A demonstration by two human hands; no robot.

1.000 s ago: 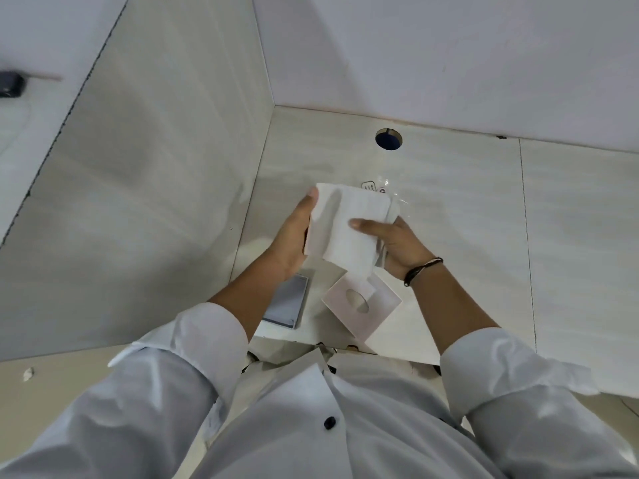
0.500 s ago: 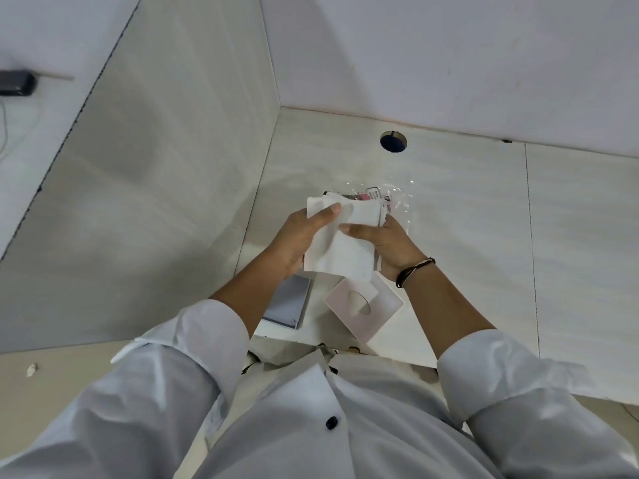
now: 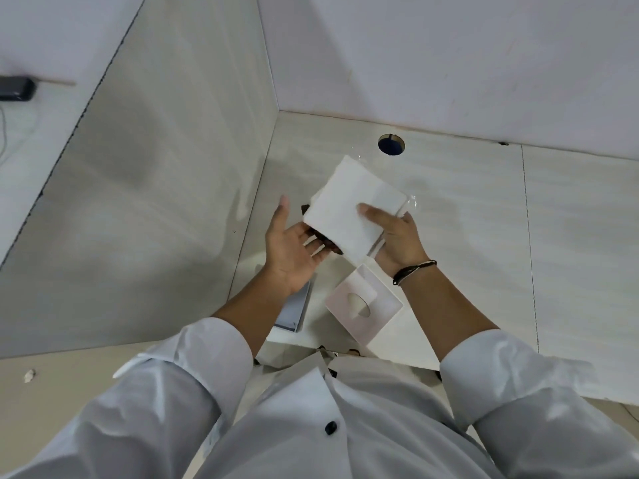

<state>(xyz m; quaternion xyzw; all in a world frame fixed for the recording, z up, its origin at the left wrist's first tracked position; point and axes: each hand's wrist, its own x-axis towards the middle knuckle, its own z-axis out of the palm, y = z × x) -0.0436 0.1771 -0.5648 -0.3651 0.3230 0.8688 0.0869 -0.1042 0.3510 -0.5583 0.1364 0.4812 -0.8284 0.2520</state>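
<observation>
A stack of white tissues point(image 3: 349, 209) in clear plastic wrap is held above the desk. My right hand point(image 3: 394, 236) grips its right side, thumb on top and fingers underneath. My left hand point(image 3: 290, 247) is spread palm-up just left of the stack, its fingertips under the lower left corner. A white square tissue-box lid point(image 3: 363, 302) with an oval slot lies on the desk below my hands.
A flat grey-blue box point(image 3: 294, 309) lies on the desk under my left wrist. The pale desk point(image 3: 466, 216) has a round cable hole point(image 3: 391, 144) near the back wall. A side panel point(image 3: 155, 202) stands to the left. A black device point(image 3: 15, 88) sits far left.
My left hand has let go of the tissue stack and spread apart beside it. The right hand has tilted the stack and carried it up and to the right.
</observation>
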